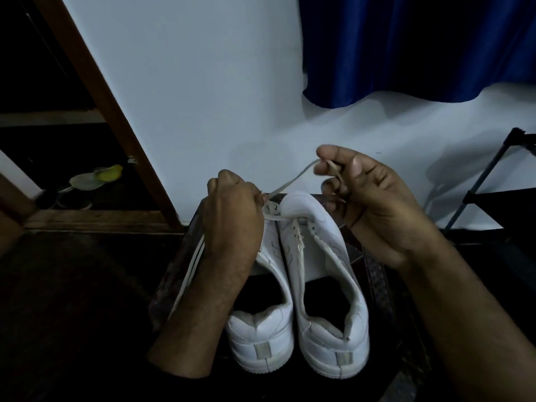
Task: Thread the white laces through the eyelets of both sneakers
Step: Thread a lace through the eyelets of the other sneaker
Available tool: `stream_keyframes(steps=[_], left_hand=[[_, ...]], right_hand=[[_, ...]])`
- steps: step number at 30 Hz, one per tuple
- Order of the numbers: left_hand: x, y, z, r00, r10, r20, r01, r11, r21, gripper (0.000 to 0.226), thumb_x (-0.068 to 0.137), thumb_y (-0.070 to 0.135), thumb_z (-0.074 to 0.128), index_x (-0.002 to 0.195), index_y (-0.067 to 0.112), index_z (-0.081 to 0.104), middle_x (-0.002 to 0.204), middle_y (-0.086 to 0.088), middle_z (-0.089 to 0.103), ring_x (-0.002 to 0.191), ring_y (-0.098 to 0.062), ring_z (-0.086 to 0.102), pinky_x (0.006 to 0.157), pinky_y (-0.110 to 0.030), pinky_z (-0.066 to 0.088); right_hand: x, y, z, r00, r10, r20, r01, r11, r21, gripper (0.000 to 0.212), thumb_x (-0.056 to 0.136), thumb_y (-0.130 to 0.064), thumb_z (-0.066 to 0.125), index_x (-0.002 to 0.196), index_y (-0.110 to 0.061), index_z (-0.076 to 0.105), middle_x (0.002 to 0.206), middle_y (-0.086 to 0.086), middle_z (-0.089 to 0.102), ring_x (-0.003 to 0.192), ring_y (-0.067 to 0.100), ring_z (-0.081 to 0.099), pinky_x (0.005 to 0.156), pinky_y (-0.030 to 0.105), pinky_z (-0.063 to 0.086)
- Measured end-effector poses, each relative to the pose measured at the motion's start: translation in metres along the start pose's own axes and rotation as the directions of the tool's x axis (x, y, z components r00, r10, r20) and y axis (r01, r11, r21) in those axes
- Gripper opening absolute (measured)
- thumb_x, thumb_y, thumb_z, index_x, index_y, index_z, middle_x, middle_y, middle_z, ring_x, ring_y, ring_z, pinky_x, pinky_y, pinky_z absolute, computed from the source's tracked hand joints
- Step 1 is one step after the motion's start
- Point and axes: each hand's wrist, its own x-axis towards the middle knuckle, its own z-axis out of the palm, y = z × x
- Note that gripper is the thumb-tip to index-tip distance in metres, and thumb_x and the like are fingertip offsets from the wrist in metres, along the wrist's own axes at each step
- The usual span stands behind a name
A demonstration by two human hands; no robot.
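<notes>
Both hands closed on one white lace (293, 179).
It is pinched by the right hand (374, 198) and gripped by the left hand (232, 210) above the sneakers (324, 285).

Two sneakers (295, 285) sit side by side, heels nearest, a lace (293, 179) stretched above their toes, loose laces (190, 274) lying left.

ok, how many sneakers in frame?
2. Left sneaker and right sneaker stand side by side, heels toward the camera; the left hand hides the left one's front. Nothing else clearly reads as one.
</notes>
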Motion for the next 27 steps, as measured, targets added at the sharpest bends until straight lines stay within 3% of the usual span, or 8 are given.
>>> stream_keyframes(steps=[3, 5, 8, 10, 14, 20, 23, 27], left_hand=[[0.006, -0.007, 0.004, 1.000, 0.017, 0.016, -0.016, 0.996, -0.092, 0.013, 0.095, 0.026, 0.073, 0.095, 0.017, 0.082, 0.099, -0.006, 0.064, 0.098, -0.027, 0.061, 0.081, -0.048, 0.055], [0.006, -0.007, 0.003, 1.000, 0.017, 0.006, -0.016, 0.984, -0.175, 0.015, 0.096, 0.028, 0.070, 0.094, 0.018, 0.081, 0.094, -0.005, 0.066, 0.093, -0.025, 0.064, 0.080, -0.048, 0.055], [0.001, -0.001, -0.004, 1.000, 0.010, 0.014, -0.006, 0.951, -0.308, 0.016, 0.098, 0.031, 0.069, 0.094, 0.021, 0.081, 0.082, 0.000, 0.073, 0.083, -0.020, 0.070, 0.080, -0.040, 0.057], [-0.002, 0.004, -0.010, 0.995, -0.026, 0.095, 0.068, 0.877, -0.475, 0.012, 0.095, 0.031, 0.073, 0.091, 0.022, 0.081, 0.069, 0.006, 0.074, 0.073, -0.011, 0.073, 0.077, -0.035, 0.060], [-0.003, 0.013, -0.015, 0.982, -0.010, 0.188, 0.134, 0.736, -0.664, 0.019, 0.091, 0.024, 0.078, 0.093, 0.010, 0.065, 0.064, -0.001, 0.074, 0.058, -0.017, 0.072, 0.068, -0.035, 0.061], [-0.005, 0.021, -0.013, 0.969, 0.115, 0.217, 0.110, 0.585, -0.803, 0.015, 0.099, 0.016, 0.067, 0.095, 0.007, 0.055, 0.070, -0.013, 0.071, 0.056, -0.033, 0.061, 0.057, -0.037, 0.051], [-0.004, 0.020, -0.011, 0.979, 0.084, 0.186, 0.109, 0.556, -0.824, 0.015, 0.103, 0.019, 0.061, 0.096, 0.007, 0.054, 0.068, -0.013, 0.067, 0.055, -0.030, 0.056, 0.057, -0.033, 0.048], [-0.005, 0.019, -0.009, 0.983, 0.073, 0.167, 0.092, 0.591, -0.801, 0.014, 0.106, 0.023, 0.055, 0.097, 0.012, 0.055, 0.069, -0.012, 0.066, 0.058, -0.024, 0.058, 0.057, -0.031, 0.049]], right_hand=[[0.002, 0.004, -0.001, 0.999, -0.052, 0.006, 0.052, 0.981, -0.187, 0.041, 0.093, -0.015, 0.062, 0.134, -0.014, 0.058, 0.127, 0.004, 0.068, 0.104, 0.015, 0.065, 0.081, 0.026, 0.051], [0.005, 0.012, -0.001, 0.990, -0.110, -0.093, 0.058, 0.895, -0.441, 0.032, 0.094, -0.007, 0.065, 0.125, -0.015, 0.066, 0.112, 0.000, 0.075, 0.099, 0.011, 0.070, 0.080, 0.023, 0.051], [0.007, 0.025, -0.006, 0.926, -0.327, -0.190, -0.010, 0.482, -0.876, 0.008, 0.088, -0.018, 0.076, 0.096, -0.018, 0.079, 0.080, -0.015, 0.072, 0.074, -0.003, 0.067, 0.069, 0.011, 0.045], [0.007, 0.029, -0.006, 0.887, -0.434, -0.156, -0.022, 0.299, -0.954, 0.007, 0.090, -0.024, 0.074, 0.090, -0.020, 0.079, 0.079, -0.008, 0.068, 0.072, 0.005, 0.062, 0.064, 0.013, 0.043], [0.009, 0.024, 0.002, 0.897, -0.420, -0.134, 0.079, 0.453, -0.888, 0.007, 0.092, -0.026, 0.073, 0.094, -0.023, 0.079, 0.087, -0.007, 0.065, 0.079, 0.007, 0.063, 0.066, 0.013, 0.045], [0.007, 0.033, 0.009, 0.961, -0.098, -0.259, -0.081, 0.795, -0.602, 0.030, 0.081, -0.056, 0.077, 0.095, -0.030, 0.077, 0.086, -0.002, 0.077, 0.083, 0.019, 0.072, 0.084, 0.054, 0.057], [0.006, 0.031, 0.009, 0.954, -0.092, -0.287, -0.069, 0.860, -0.505, 0.010, 0.091, -0.032, 0.074, 0.091, -0.021, 0.076, 0.077, 0.003, 0.074, 0.070, 0.014, 0.066, 0.073, 0.043, 0.056], [0.005, 0.030, 0.011, 0.967, -0.100, -0.234, -0.037, 0.856, -0.516, 0.011, 0.093, -0.025, 0.071, 0.089, -0.016, 0.075, 0.074, -0.004, 0.074, 0.068, 0.005, 0.067, 0.068, 0.025, 0.050]])
